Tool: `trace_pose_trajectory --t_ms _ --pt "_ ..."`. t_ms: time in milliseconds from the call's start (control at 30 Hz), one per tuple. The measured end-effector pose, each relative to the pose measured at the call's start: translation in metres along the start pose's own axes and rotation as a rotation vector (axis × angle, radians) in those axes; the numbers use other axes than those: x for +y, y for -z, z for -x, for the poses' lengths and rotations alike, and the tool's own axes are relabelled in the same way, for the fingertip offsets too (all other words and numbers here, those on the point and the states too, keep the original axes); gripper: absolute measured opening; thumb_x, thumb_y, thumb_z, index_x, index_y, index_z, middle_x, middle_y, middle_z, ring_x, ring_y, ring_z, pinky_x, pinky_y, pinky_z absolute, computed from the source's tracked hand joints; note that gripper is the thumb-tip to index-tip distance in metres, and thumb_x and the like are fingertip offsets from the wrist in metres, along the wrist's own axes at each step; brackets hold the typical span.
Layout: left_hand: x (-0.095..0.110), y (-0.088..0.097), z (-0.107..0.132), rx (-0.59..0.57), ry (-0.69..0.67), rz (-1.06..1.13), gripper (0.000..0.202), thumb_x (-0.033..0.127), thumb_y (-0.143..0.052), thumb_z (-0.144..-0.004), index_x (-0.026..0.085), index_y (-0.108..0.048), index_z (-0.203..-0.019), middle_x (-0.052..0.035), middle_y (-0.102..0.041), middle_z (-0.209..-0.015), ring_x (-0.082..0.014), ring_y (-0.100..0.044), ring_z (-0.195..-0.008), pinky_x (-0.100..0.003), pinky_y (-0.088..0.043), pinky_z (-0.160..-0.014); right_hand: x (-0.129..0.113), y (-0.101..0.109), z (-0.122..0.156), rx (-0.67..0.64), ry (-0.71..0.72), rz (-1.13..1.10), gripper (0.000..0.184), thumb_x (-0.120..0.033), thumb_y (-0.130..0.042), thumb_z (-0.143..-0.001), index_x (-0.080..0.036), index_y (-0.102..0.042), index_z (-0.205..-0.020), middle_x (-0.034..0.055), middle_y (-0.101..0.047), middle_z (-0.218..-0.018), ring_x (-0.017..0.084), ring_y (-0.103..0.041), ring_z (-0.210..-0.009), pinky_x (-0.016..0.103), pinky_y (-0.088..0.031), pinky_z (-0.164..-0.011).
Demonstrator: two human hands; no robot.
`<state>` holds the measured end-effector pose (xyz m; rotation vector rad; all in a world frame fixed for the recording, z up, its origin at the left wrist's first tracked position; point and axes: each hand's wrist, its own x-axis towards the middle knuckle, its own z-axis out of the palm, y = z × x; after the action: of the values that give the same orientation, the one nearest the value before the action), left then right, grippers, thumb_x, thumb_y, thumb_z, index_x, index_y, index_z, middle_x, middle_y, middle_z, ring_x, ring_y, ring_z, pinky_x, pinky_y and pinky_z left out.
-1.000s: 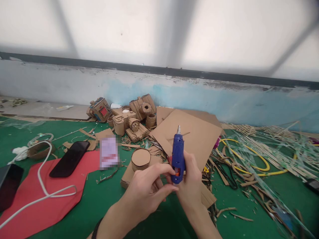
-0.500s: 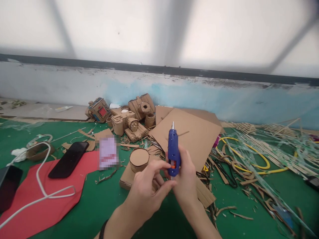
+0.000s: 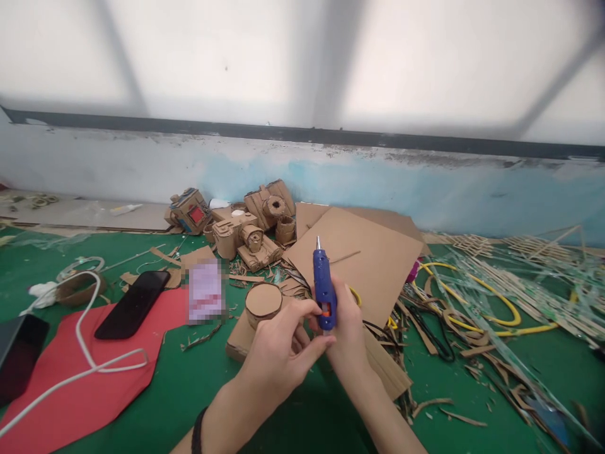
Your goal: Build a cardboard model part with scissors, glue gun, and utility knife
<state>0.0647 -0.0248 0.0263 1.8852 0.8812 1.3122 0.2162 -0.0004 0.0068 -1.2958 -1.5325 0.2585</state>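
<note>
Since the earlier frame, glue gun (image 3: 324,287) and both hands have shifted toward 9 o'clock. Right hand (image 3: 348,325): fingers closed round the gun's grip, nozzle toward 12 o'clock. Left hand (image 3: 278,353): fingers pinched at the gun's orange trigger. Gun is held above the bench (image 3: 189,391); cardboard drum (image 3: 263,301) at 9 o'clock.
</note>
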Motion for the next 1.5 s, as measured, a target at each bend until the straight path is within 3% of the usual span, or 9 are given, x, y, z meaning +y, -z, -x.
trace_pose_trajectory --t_ms 200,433,633,867,1033,1200,1367,1500 --pt "0.008 -0.004 -0.002 0.034 -0.070 -0.140 0.017 0.025 -0.071 -0.103 0.022 -0.066 -0.119 -0.0027 -0.081 -0.101 -0.0078 -0.068 -0.055 -0.014 -0.048 -0.045 0.007 -0.001 0.008 0.054 -0.026 -0.106 0.033 -0.023 -0.064 -0.093 -0.023 -0.067 -0.126 0.0032 -0.066 -0.094 0.021 -0.063 -0.077 0.032 -0.054 -0.067" --pt "0.009 -0.010 0.000 0.023 -0.089 -0.214 0.016 0.031 -0.070 -0.106 0.021 -0.066 -0.117 0.0001 -0.081 -0.090 -0.0103 -0.070 -0.053 -0.017 -0.048 -0.045 0.011 0.005 0.006 0.066 0.020 -0.057 0.037 -0.019 -0.061 -0.090 -0.023 -0.068 -0.126 0.0033 -0.068 -0.092 0.022 -0.064 -0.078 0.033 -0.053 -0.067" --pt "0.005 -0.012 0.000 -0.035 -0.133 -0.245 0.026 0.043 -0.068 -0.107 0.021 -0.063 -0.118 -0.0001 -0.079 -0.092 -0.0104 -0.071 -0.053 -0.019 -0.051 -0.048 0.013 0.005 0.005 0.075 -0.017 -0.022 0.039 -0.019 -0.057 -0.091 -0.021 -0.072 -0.126 -0.0018 -0.057 -0.080 0.019 -0.057 -0.066 0.028 -0.047 -0.058" --pt "0.011 -0.009 -0.006 0.039 -0.314 -0.487 0.020 0.040 -0.049 -0.116 0.024 -0.058 -0.124 0.0009 -0.081 -0.097 -0.0138 -0.074 -0.061 -0.024 -0.053 -0.054 0.019 0.005 0.008 0.070 -0.007 -0.049 0.051 -0.019 -0.060 -0.088 -0.024 -0.069 -0.138 0.0023 -0.067 -0.092 0.022 -0.065 -0.078 0.032 -0.053 -0.069" --pt "0.013 -0.015 -0.007 0.048 -0.285 -0.507 0.018 0.037 -0.047 -0.117 0.023 -0.057 -0.123 0.0003 -0.080 -0.097 -0.0141 -0.073 -0.059 -0.027 -0.051 -0.052 0.028 0.010 0.005 0.083 0.016 -0.021 0.045 -0.021 -0.062 -0.088 -0.023 -0.071 -0.133 0.0037 -0.071 -0.094 0.023 -0.067 -0.080 0.033 -0.054 -0.070" --pt "0.010 -0.018 -0.005 -0.052 -0.263 -0.452 0.028 0.048 -0.053 -0.114 0.023 -0.056 -0.124 0.0005 -0.079 -0.100 -0.0126 -0.070 -0.056 -0.026 -0.051 -0.050 0.029 0.010 0.005 0.095 -0.060 -0.007 0.041 -0.020 -0.059 -0.085 -0.024 -0.075 -0.123 -0.0001 -0.065 -0.082 0.021 -0.063 -0.072 0.031 -0.051 -0.066" --pt "0.012 -0.015 -0.008 0.022 -0.306 -0.535 0.029 0.045 -0.039 -0.118 0.023 -0.058 -0.121 0.0018 -0.079 -0.095 -0.0138 -0.073 -0.060 -0.029 -0.049 -0.050 0.019 0.008 0.008 0.109 -0.072 -0.037 0.045 -0.023 -0.057 -0.091 -0.024 -0.072 -0.133 0.0048 -0.073 -0.099 0.022 -0.066 -0.079 0.032 -0.053 -0.069" --pt "0.013 -0.018 -0.007 0.077 -0.292 -0.521 0.032 0.047 -0.035 -0.119 0.022 -0.056 -0.123 0.0015 -0.080 -0.097 -0.0126 -0.072 -0.057 -0.028 -0.050 -0.049 0.026 0.009 0.009 0.085 -0.059 -0.008 0.046 -0.024 -0.060 -0.090 -0.023 -0.072 -0.134 0.0049 -0.074 -0.100 0.022 -0.067 -0.080 0.033 -0.054 -0.070"
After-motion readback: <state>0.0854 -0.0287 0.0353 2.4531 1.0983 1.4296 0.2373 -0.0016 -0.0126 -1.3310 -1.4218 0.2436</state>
